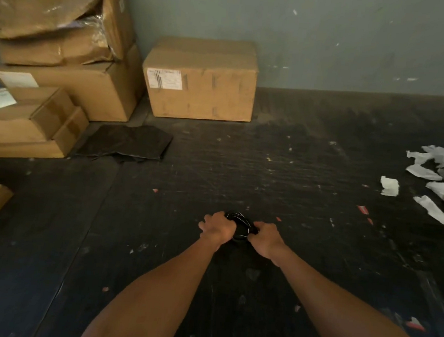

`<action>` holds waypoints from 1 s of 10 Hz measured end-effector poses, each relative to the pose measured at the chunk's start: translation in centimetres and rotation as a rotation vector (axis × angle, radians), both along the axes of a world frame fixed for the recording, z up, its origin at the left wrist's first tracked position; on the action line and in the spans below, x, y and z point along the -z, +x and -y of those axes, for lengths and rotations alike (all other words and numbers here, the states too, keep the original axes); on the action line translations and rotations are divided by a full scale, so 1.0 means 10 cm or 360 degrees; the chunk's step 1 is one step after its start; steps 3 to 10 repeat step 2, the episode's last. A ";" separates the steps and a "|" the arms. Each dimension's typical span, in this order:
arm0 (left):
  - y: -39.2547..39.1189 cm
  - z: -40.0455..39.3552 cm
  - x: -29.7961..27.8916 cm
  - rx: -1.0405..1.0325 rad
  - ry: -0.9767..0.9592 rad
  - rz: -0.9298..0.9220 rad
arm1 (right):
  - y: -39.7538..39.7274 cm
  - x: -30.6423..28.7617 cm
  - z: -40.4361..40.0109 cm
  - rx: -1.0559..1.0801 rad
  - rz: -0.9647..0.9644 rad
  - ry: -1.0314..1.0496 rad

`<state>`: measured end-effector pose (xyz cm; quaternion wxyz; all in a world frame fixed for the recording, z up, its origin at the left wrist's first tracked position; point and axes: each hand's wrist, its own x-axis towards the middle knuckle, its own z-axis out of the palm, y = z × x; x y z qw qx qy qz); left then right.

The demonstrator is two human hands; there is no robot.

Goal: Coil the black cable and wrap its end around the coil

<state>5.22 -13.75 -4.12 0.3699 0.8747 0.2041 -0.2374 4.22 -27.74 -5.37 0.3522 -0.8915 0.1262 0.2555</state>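
We've got both hands, left hand [217,228] & right hand [264,237], gripping the black cable [240,224] coil; light, springy, so hold opp. sides tight.

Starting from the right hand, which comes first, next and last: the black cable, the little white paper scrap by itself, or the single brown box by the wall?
1. The black cable: gripped in the right hand itself, between both hands.
2. The white paper scrap: on the dark floor, off to the right and farther out.
3. The single brown box: against the wall, ahead and slightly left, farthest away.
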 end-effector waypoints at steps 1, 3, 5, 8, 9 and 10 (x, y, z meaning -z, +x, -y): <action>-0.01 -0.01 -0.08 0.0039 0.0074 0.0024 | 0.02 -0.12 0.03 -0.0020 -0.0023 -0.0043; -0.17 -0.10 -0.14 0.0055 0.0078 0.0076 | -0.24 -0.25 0.04 0.0044 0.0137 -0.0128; -0.17 -0.10 -0.14 0.0055 0.0078 0.0076 | -0.24 -0.25 0.04 0.0044 0.0137 -0.0128; -0.17 -0.10 -0.14 0.0055 0.0078 0.0076 | -0.24 -0.25 0.04 0.0044 0.0137 -0.0128; -0.17 -0.10 -0.14 0.0055 0.0078 0.0076 | -0.24 -0.25 0.04 0.0044 0.0137 -0.0128; -0.17 -0.10 -0.14 0.0055 0.0078 0.0076 | -0.24 -0.25 0.04 0.0044 0.0137 -0.0128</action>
